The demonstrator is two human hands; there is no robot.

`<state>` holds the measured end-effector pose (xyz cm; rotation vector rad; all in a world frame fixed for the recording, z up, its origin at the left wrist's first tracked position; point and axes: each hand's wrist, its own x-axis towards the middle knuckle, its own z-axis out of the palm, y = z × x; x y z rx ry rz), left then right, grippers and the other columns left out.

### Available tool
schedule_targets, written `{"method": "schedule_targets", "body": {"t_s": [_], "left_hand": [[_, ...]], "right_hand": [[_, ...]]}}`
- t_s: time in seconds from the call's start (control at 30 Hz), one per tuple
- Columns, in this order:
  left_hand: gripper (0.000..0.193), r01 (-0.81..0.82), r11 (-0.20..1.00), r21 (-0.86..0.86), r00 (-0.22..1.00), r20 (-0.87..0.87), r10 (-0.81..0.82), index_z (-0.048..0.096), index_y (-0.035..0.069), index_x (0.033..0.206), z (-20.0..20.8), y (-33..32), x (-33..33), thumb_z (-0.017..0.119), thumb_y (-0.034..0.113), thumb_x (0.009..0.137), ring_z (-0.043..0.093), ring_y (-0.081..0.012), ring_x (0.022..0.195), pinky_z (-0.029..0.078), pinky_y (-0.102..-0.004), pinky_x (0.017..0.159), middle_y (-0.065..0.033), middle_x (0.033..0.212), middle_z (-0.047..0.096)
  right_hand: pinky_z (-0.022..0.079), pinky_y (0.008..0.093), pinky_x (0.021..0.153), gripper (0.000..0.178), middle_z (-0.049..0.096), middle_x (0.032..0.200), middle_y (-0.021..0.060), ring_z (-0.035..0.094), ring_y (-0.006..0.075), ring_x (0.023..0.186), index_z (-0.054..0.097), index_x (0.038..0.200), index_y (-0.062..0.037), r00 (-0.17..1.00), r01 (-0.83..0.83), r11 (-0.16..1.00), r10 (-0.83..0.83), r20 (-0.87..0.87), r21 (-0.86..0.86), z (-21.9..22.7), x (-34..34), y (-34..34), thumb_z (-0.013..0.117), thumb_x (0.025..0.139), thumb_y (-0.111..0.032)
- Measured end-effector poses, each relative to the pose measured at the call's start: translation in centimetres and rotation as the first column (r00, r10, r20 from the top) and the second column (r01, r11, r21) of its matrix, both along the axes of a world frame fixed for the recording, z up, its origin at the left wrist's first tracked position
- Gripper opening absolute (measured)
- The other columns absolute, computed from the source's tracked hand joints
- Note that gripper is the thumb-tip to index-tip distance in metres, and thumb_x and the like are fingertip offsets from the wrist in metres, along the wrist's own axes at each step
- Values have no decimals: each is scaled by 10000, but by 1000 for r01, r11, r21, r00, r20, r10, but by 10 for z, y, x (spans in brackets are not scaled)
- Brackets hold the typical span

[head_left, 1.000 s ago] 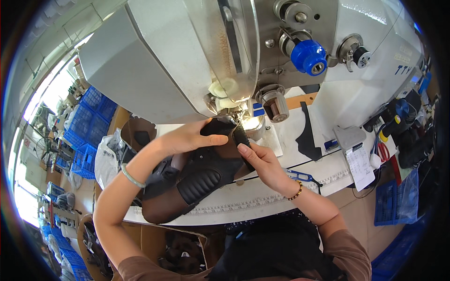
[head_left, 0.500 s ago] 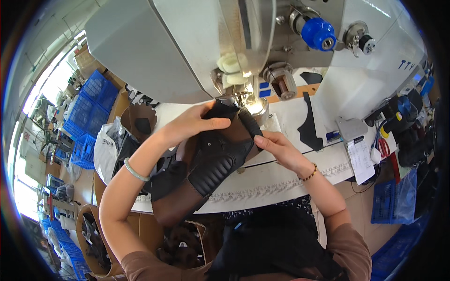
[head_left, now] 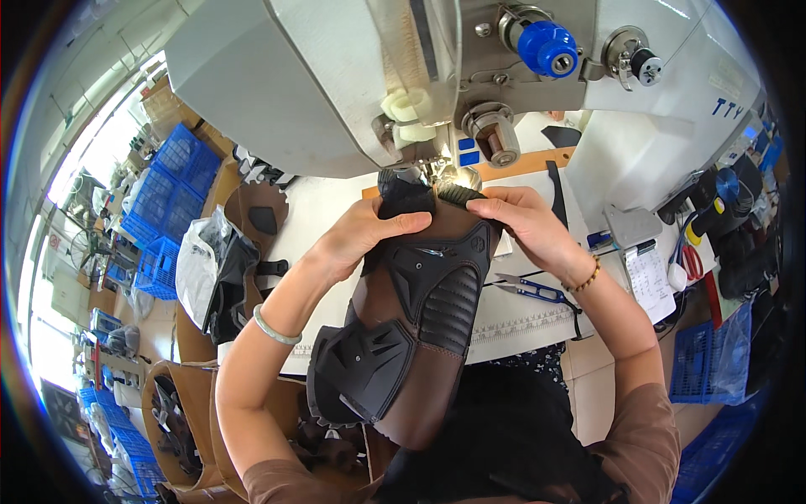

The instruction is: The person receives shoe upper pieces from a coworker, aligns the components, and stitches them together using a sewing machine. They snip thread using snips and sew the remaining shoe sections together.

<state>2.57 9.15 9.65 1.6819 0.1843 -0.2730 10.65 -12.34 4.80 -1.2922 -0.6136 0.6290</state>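
Boot upper [head_left: 430, 382], btwn L hand [head_left: 363, 235] & R hand [head_left: 531, 223], top edge pinched in both

Left fingers [head_left: 406, 223] partly hidden behind brown upper [head_left: 401, 307]; sewing machine [head_left: 260, 92] cut off at top.

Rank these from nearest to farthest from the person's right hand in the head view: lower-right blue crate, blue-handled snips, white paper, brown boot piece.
From the right hand:
1. Brown boot piece: in its grip.
2. Blue-handled snips: just below.
3. White paper: farther, to the right.
4. Blue crate: farthest, lower right.
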Motion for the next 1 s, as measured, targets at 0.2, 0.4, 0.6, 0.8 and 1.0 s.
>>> {"method": "schedule_targets", "body": {"t_s": [0.2, 0.4, 0.6, 0.8, 1.0], "left_hand": [[474, -28, 995, 98, 998, 52, 22, 541, -74, 1115, 0, -5, 0, 713, 219, 785, 587, -121, 879, 470, -250, 814, -96, 1009, 615], [422, -124, 992, 5, 986, 114, 123, 568, -53, 1075, -5, -12, -6, 714, 220, 788, 595, -117, 849, 483, -242, 769, -80, 977, 627], [366, -195, 972, -131, 961, 172, 217, 586, -41, 1038, -15, -28, -12, 710, 204, 797, 592, -110, 826, 483, -242, 748, -68, 951, 635], [390, -196, 974, -113, 961, 174, 214, 551, -58, 1052, -14, -23, -10, 721, 174, 788, 593, -117, 847, 487, -246, 774, -81, 960, 630], [424, -224, 967, -117, 952, 188, 244, 529, -70, 1059, -15, -24, -5, 730, 180, 783, 586, -117, 870, 482, -246, 783, -89, 986, 618]], "right_hand": [[409, 198, 716, 274, 628, 859, -9, 526, 30, 798, 648, 923, -4, 991, 134, 985, -133, -11, 112, -12, -1, 5, 590, 888, -270], [434, 194, 632, 234, 623, 822, 40, 557, 54, 744, 480, 955, -53, 995, 79, 992, -84, 51, 102, 8, 3, 2, 665, 836, -133], [417, 178, 579, 305, 599, 805, 17, 555, 52, 731, 401, 858, -121, 987, 152, 953, -158, 2, 261, 4, 8, 0, 697, 801, -70], [404, 183, 632, 348, 508, 752, -47, 513, 34, 725, 361, 791, -144, 989, 148, 937, -147, -29, 318, -5, 6, 4, 694, 801, -42], [402, 180, 649, 343, 499, 747, -48, 520, 33, 744, 363, 785, -145, 986, 167, 930, -162, -42, 328, -7, 12, 6, 690, 806, -47]]}}
